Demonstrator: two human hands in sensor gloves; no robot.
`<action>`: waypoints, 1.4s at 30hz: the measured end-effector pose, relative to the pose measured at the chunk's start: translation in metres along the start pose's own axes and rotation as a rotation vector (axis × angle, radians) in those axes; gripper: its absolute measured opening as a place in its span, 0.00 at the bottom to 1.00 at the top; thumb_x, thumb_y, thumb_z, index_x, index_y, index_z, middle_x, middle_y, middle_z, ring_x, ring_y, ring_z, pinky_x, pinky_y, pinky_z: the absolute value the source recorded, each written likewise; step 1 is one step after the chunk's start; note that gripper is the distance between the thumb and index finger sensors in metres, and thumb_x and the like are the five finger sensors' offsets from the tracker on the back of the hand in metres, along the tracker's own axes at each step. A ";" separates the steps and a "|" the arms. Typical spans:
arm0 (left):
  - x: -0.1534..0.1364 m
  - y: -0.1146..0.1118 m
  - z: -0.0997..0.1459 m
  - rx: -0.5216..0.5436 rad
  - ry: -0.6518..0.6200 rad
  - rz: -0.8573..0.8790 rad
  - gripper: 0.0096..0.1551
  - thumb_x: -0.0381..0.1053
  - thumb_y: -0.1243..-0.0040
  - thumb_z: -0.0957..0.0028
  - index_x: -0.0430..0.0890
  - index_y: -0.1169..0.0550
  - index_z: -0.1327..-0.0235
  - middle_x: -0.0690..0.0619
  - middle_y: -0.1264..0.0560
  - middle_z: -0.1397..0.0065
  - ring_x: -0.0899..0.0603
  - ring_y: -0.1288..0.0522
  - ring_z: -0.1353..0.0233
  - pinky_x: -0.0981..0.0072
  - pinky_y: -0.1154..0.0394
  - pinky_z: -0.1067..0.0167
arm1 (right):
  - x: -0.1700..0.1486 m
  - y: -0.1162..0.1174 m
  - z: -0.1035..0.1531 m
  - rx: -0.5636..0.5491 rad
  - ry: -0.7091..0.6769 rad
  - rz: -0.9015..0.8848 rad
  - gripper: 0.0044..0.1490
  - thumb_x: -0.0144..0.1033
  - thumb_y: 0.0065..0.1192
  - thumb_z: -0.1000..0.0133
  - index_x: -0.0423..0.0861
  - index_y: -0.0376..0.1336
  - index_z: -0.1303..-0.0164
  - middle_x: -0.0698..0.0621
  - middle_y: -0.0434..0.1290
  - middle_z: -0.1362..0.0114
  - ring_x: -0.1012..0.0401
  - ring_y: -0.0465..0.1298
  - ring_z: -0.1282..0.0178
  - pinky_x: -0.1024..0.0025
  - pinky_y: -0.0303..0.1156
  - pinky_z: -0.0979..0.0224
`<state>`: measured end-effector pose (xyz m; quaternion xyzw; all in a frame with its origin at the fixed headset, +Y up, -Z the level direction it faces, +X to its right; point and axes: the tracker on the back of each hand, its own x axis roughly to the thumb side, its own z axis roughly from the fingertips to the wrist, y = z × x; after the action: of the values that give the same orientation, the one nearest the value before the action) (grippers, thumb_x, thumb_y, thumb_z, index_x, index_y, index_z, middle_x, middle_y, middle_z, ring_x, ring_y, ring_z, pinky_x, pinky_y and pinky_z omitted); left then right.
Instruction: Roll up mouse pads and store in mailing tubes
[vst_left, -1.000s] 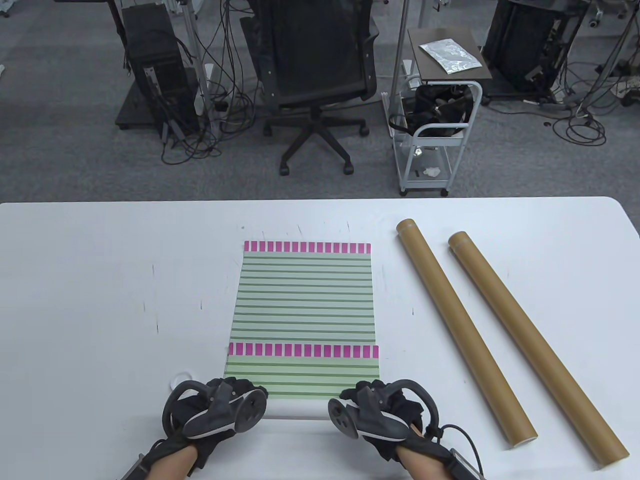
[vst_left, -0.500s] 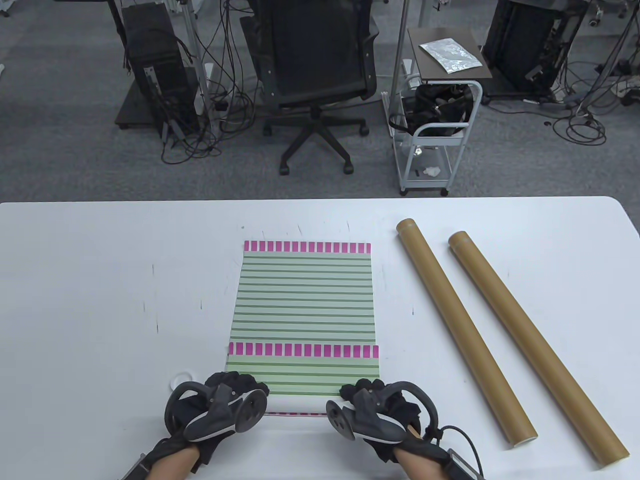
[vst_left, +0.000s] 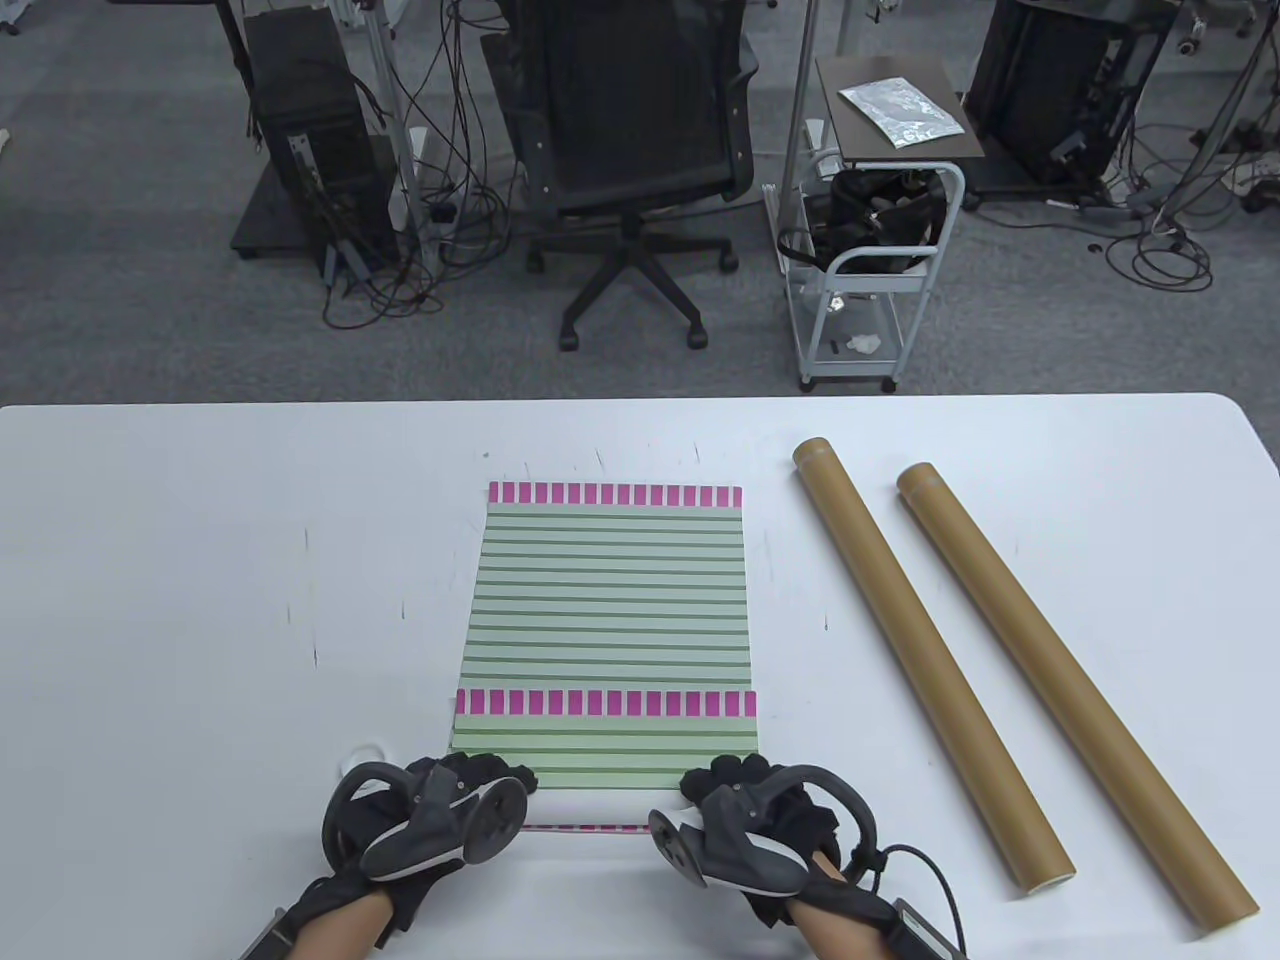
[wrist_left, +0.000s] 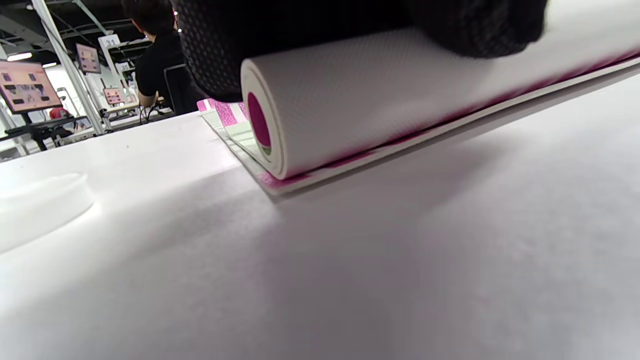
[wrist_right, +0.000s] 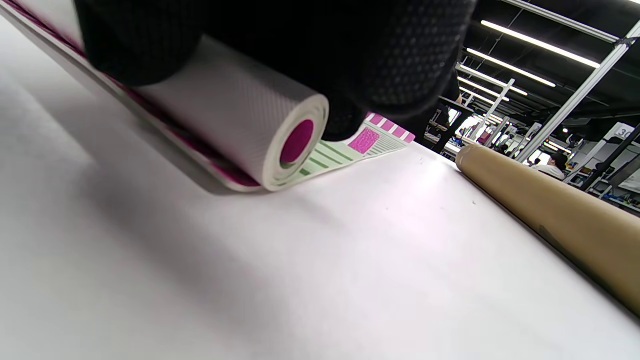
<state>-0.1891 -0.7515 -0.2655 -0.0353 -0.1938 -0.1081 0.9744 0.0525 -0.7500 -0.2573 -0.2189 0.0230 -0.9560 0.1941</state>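
Note:
Two green-striped mouse pads with pink-checked edges lie stacked on the white table; the lower pad (vst_left: 610, 590) lies flat, and the upper pad (vst_left: 605, 735) is rolled at its near end into a white roll (vst_left: 590, 808). The roll shows in the left wrist view (wrist_left: 360, 105) and in the right wrist view (wrist_right: 235, 125). My left hand (vst_left: 470, 785) presses on the roll's left end, and my right hand (vst_left: 725, 785) presses on its right end. Two brown mailing tubes (vst_left: 925, 655) (vst_left: 1070, 690) lie at the right, apart from both hands.
A small white round cap (vst_left: 362, 757) lies on the table left of my left hand; it also shows in the left wrist view (wrist_left: 40, 205). One tube shows in the right wrist view (wrist_right: 550, 220). Beyond the table's far edge are a chair and a cart.
The roll has advanced slightly away from me under both hands. The lower pad's pink near edge now shows behind the roll. The tubes have not moved.

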 end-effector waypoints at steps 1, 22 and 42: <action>0.001 0.001 0.000 -0.010 -0.009 0.002 0.30 0.60 0.42 0.62 0.68 0.27 0.42 0.67 0.20 0.37 0.56 0.18 0.36 0.68 0.21 0.34 | 0.000 0.000 0.000 0.006 -0.004 -0.004 0.34 0.48 0.62 0.56 0.57 0.63 0.37 0.56 0.74 0.34 0.57 0.79 0.41 0.68 0.78 0.44; 0.012 0.004 -0.001 0.028 0.025 -0.011 0.31 0.61 0.37 0.63 0.69 0.27 0.41 0.68 0.24 0.34 0.56 0.22 0.34 0.67 0.22 0.32 | 0.002 0.007 -0.002 0.058 -0.005 -0.011 0.35 0.39 0.48 0.52 0.54 0.59 0.31 0.54 0.71 0.29 0.56 0.76 0.34 0.62 0.75 0.36; 0.001 0.001 -0.010 -0.122 0.017 0.117 0.31 0.61 0.41 0.60 0.68 0.27 0.38 0.66 0.23 0.32 0.54 0.22 0.31 0.65 0.24 0.30 | -0.005 0.001 -0.004 0.053 0.010 -0.105 0.34 0.46 0.58 0.55 0.58 0.61 0.35 0.57 0.73 0.32 0.58 0.77 0.37 0.61 0.75 0.35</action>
<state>-0.1843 -0.7520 -0.2742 -0.1047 -0.1762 -0.0630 0.9767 0.0551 -0.7490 -0.2630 -0.2098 -0.0129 -0.9662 0.1491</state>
